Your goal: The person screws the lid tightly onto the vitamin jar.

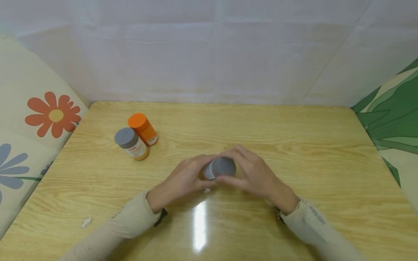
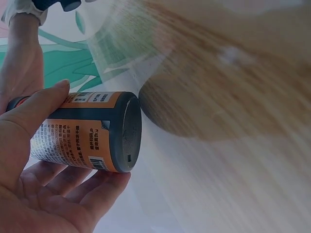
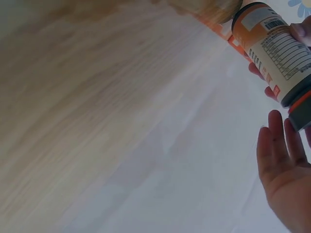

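Above the middle of the table, my left hand [image 1: 186, 175] grips the body of a dark bottle [image 2: 114, 131] with an orange and white label. In the left wrist view the thumb lies along one side of it and the fingers curl under the other. My right hand [image 1: 258, 174] holds the bottle's grey cap [image 1: 225, 166] between thumb and fingers. The cap is on the bottle and tilts toward me. In the right wrist view, the right fingers [image 3: 279, 138] reach up to the cap's edge; the right thumb is out of sight there.
At the back left of the wooden table [image 1: 294, 137], an orange bottle [image 1: 143, 128] stands beside a jar with a grey lid [image 1: 130, 143]. A small white scrap [image 1: 86, 222] lies at the front left. White cloth [image 1: 209, 54] hangs behind the table.
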Available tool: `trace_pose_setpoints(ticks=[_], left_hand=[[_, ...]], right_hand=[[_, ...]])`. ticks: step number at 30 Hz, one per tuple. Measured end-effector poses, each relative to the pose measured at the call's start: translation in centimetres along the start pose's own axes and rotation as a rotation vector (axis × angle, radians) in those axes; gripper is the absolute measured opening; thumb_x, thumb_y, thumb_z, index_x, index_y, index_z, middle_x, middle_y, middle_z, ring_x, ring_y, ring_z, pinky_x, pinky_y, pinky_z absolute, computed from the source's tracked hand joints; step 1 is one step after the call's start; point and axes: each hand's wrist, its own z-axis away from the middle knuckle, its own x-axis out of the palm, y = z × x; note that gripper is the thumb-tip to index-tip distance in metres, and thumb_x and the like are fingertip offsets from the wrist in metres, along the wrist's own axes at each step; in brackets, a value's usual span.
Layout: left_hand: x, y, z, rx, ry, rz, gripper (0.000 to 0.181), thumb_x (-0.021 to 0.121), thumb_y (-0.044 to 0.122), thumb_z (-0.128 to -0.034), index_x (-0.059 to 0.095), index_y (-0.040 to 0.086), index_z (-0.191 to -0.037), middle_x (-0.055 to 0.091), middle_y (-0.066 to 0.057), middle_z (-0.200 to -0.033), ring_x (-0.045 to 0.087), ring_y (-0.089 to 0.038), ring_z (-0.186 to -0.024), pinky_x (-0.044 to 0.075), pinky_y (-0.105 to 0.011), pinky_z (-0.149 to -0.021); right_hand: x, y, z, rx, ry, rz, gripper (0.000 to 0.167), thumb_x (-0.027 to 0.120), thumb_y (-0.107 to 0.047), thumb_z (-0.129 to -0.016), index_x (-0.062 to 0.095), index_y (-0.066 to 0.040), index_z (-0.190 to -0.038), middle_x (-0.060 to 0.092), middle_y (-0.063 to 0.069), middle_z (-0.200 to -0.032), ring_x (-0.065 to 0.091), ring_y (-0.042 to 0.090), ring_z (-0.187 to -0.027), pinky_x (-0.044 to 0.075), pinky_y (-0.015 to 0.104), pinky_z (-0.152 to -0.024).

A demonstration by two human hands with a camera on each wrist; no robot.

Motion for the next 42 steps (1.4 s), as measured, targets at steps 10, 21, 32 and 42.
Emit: trace_pose_setpoints(ticks=[10, 21, 32, 42], left_hand=[[-0.06, -0.29, -0.16, 0.003, -0.008, 0.025, 0.068, 0.086, 0.024, -0.0754, 0.057, 0.014, -0.137, 0.070, -0.005, -0.121, 0.068, -0.017, -0.103, 0.059, -0.029, -0.087], [-0.02, -0.33, -0.16, -0.019, -0.012, 0.042, 0.074, 0.087, 0.022, -0.0744, 0.054, 0.016, -0.140, 0.069, -0.005, -0.124, 0.068, -0.016, -0.104, 0.058, -0.027, -0.087], [0.00, -0.20, -0.10, -0.003, -0.003, 0.009, 0.069, 0.087, 0.023, -0.0741, 0.057, 0.015, -0.136, 0.069, -0.005, -0.122, 0.067, -0.016, -0.103, 0.059, -0.027, -0.086], [0.08, 0.09, -0.20, -0.034, -0.020, 0.012, 0.066, 0.086, 0.022, -0.0755, 0.058, 0.018, -0.136, 0.069, -0.004, -0.121, 0.067, -0.016, -0.102, 0.058, -0.026, -0.085]], right_hand=[[-0.65, 0.33, 0.03, -0.246, -0.006, 0.106, 0.054, 0.080, -0.033, -0.079, 0.066, -0.010, -0.126, 0.060, 0.015, -0.135, 0.061, 0.029, -0.120, 0.054, 0.042, -0.101], [-0.79, 0.35, 0.11, -0.269, -0.009, 0.106, 0.046, 0.077, -0.022, -0.081, 0.066, -0.009, -0.124, 0.063, 0.016, -0.131, 0.062, 0.027, -0.116, 0.055, 0.042, -0.099], [-0.18, 0.36, -0.09, -0.149, 0.050, 0.031, 0.048, 0.073, -0.039, -0.088, 0.067, -0.004, -0.120, 0.067, 0.012, -0.114, 0.066, 0.021, -0.100, 0.060, 0.032, -0.084], [-0.13, -0.28, -0.10, 0.059, 0.011, 0.037, 0.062, 0.060, -0.063, -0.088, 0.064, -0.008, -0.117, 0.059, -0.001, -0.096, 0.055, 0.004, -0.076, 0.054, 0.022, -0.058]])
